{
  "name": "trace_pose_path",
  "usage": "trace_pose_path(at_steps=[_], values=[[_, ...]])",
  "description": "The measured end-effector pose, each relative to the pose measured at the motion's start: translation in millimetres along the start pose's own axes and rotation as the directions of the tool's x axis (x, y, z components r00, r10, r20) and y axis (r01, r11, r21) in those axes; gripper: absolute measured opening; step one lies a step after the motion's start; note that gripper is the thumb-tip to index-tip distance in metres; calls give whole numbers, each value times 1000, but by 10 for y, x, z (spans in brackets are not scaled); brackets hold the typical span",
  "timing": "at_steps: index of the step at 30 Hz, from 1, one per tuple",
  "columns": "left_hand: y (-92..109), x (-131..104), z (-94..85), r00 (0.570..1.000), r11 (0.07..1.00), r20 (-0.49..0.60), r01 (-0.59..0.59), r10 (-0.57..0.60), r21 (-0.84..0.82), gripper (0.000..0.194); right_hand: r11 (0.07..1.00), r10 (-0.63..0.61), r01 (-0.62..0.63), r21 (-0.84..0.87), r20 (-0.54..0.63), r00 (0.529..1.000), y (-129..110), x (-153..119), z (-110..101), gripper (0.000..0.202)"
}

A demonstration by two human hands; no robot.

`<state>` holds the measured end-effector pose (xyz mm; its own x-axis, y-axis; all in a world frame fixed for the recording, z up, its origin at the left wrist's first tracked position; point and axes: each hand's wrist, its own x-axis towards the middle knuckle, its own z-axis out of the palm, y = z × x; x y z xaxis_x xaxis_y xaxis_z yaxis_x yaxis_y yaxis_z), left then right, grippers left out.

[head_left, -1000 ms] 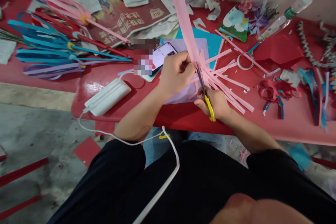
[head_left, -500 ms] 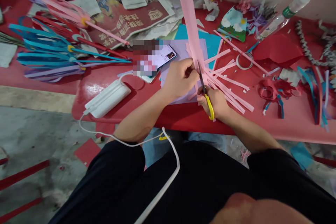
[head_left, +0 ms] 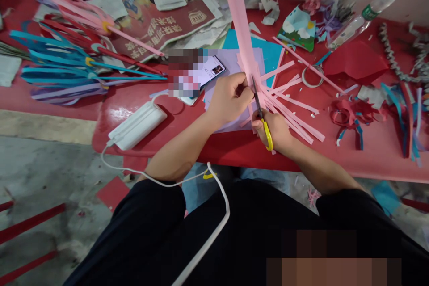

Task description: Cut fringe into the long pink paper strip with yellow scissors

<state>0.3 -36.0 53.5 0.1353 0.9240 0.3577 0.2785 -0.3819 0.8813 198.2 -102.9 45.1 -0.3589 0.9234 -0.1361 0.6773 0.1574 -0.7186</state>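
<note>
My left hand (head_left: 231,98) pinches the edge of a long pink paper strip (head_left: 239,22), which rises toward the top of the view. In my right hand (head_left: 278,132) is a pair of scissors with yellow handles (head_left: 268,135). Its dark blades point up and lie against the pink paper, just right of my left fingertips. Narrow pink paper strips (head_left: 295,121) fan out to the right from beneath the blades. Under my hands lie purple paper sheets (head_left: 231,59), with a blue sheet (head_left: 275,51) partly beneath them.
A phone (head_left: 212,69) and a white power bank (head_left: 137,126) with a cable lie left. Blue paper-strip bundles (head_left: 53,56) and newspaper (head_left: 167,27) lie farther left and behind. On the right are a tape roll (head_left: 312,86), red scraps (head_left: 345,114) and a leaning plastic bottle (head_left: 367,15).
The top of the pink strip has shifted slightly left in view. Both hands and the scissors stay in nearly the same place.
</note>
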Motion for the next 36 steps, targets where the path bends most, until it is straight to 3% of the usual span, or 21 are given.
trace_pose_path(at_steps=[7, 16, 23, 28, 36], values=[[-60, 13, -16, 999, 999, 31, 10, -9, -30, 41, 1000, 17, -17, -21, -4, 1000, 32, 25, 15, 97], [-215, 121, -60, 1000, 990, 7, -12, 13, -141, 47, 998, 5, -5, -63, 0, 1000, 45, 24, 47, 104], [-131, 108, -85, 999, 979, 15, 48, -46, -196, 42, 992, -123, 122, 41, 9, 992, 109, 49, 29, 108], [-101, 80, -95, 997, 989, 57, 50, -42, -142, 37, 971, -154, 139, 196, 67, 986, 126, 38, 31, 106], [-5, 52, -129, 992, 999, 125, 32, -34, 17, 37, 989, -128, 122, 87, 73, 989, 86, -2, -29, 105]])
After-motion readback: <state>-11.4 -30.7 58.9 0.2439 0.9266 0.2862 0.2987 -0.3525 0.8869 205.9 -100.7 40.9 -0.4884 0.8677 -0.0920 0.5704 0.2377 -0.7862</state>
